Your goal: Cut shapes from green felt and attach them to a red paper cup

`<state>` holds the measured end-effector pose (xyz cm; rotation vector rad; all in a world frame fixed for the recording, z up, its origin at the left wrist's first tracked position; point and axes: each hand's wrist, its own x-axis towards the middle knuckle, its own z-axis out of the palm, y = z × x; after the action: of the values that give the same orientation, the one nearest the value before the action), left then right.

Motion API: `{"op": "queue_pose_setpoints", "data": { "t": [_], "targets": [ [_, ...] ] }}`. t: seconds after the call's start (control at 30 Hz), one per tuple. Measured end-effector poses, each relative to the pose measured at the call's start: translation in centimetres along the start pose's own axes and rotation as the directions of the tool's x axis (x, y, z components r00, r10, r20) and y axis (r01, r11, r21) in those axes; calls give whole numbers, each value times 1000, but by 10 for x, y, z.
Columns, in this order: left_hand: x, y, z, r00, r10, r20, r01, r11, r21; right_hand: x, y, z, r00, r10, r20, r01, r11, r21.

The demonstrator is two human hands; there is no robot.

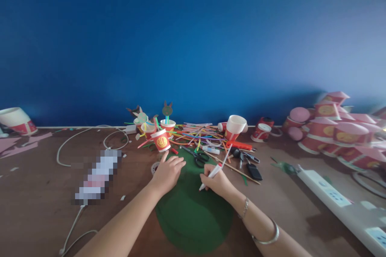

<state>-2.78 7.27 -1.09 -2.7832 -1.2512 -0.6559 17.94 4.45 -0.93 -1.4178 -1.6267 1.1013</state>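
Head view: our right grip [217, 181] holds a pen [214, 172] on green card [193, 217], left grip [167, 173] lies open; topped cups [167, 127] stand far.

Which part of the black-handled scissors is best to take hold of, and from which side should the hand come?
Take the black finger loops of the scissors from the near right, just past the right hand holding the white marker. The scissors lie flat with the loops toward the person and the blades pointing far left, so the fingers would probably reach the loops first and stay clear of the blade tips.
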Motion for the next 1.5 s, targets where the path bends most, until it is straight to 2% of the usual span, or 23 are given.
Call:
{"op": "queue_pose_setpoints", "data": {
  "t": [0.2, 0.6, 1.5],
  "targets": [
    [0, -1, 2, 1000, 3, 3, -3, 1000, -5, 0, 0, 0, 996, -5, -90, 0, 998, -62],
    [0, -1, 1, 1000, 2, -1, -2, 1000, 0, 2, -1, -3, 988, -25, -152, 15, 997, -70],
    [-1, -1, 1, 1000, -3, 6, 3, 1000, -8, 2, -5, -5, 995, 26, -101, -29, 999, -29]
  ]
}}
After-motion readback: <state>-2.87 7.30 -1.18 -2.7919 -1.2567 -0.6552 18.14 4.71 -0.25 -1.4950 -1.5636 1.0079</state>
